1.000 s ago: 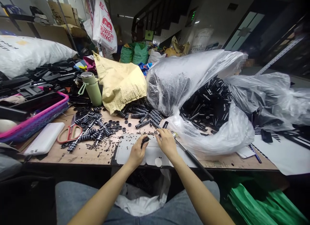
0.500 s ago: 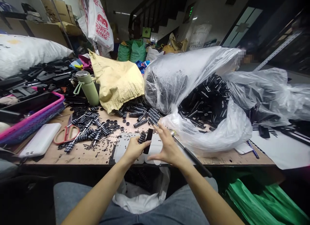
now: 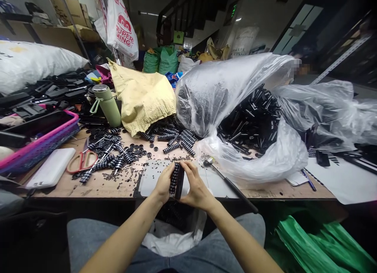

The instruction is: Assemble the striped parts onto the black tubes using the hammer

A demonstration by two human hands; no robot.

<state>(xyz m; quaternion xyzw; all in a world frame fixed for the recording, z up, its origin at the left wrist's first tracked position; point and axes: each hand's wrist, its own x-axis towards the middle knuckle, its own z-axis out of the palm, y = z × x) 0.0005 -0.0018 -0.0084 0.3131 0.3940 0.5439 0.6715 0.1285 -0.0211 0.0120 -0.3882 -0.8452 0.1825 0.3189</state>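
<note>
Through the head view I am closing my right hand [image 3: 198, 188] onto the flat black strip [image 3: 179, 182]; a moment ago it was spread open, apart from it. My left hand [image 3: 162, 185] is gripping the studded black piece [image 3: 173, 181] alongside, so both hands are now sharing the hold and the two parts are standing side by side between them. My right fingers are bracing the strip's far end, my thumb its near end; I cannot tell whether the parts are joined. The pale mat [image 3: 150, 178] is lying beneath the grip, tiny rings [image 3: 123, 178] are scattering left of it, more studded pieces [image 3: 172, 147] are sitting just beyond, and a dark-handled tool [image 3: 235, 187] is slanting away on the right.
</note>
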